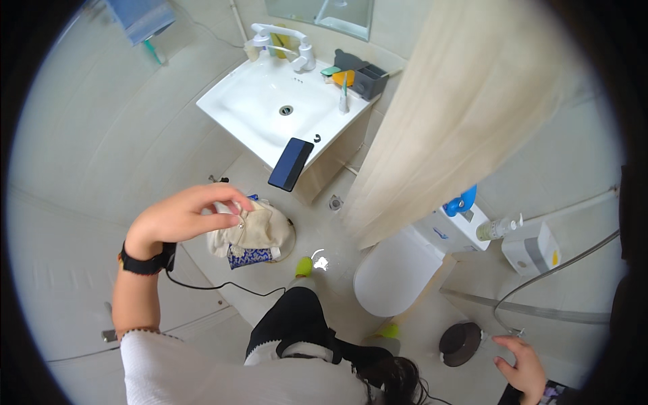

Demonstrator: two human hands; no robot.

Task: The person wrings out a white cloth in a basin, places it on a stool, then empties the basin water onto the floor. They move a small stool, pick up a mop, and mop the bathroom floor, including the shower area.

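Note:
My left hand [190, 215] reaches over a pile of clothes, its thumb and fingers curled at a cream cloth garment [266, 228] with a small round button. Whether the fingertips grip the cloth or only hover by it, I cannot tell. Beneath the garment, a blue patterned cloth [250, 257] pokes out. The pile rests on a round, pale support, mostly covered. Far to the lower right, my right hand [524, 372] has its thumb and fingers apart and holds nothing. A dark round basin [459, 344] on the floor is nearest to it.
A white washbasin [248, 96] stands ahead, with a phone [291, 164] overhanging its front edge. A beige curtain [440, 116] hangs between it and the lidded toilet [397, 273]. Near the toilet are a pump bottle [498, 229] and a hose [552, 271]. A black cable [223, 287] runs from my left wrist.

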